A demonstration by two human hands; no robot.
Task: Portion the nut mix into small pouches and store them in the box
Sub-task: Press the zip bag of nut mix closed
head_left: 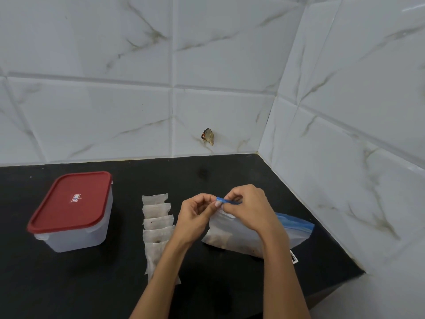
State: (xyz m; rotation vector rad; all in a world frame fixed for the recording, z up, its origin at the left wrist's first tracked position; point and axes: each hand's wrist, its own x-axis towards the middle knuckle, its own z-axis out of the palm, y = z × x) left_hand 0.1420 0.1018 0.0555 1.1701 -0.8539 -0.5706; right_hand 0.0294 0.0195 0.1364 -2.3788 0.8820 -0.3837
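Both hands, left (195, 212) and right (247, 207), pinch the blue zip (224, 200) of the nut bag (241, 236), each grip closed on it above the surface (103, 284).

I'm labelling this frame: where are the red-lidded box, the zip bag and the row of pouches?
box (76, 201): head view, red lid.
zip bag (296, 223): head view, blue zip strip.
pouches (157, 221): head view, third pouch.

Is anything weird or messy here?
Nothing spilled. One odd thing: a crumpled brown scrap sticks to the wall tile above the counter. It's too small to tell what it is.
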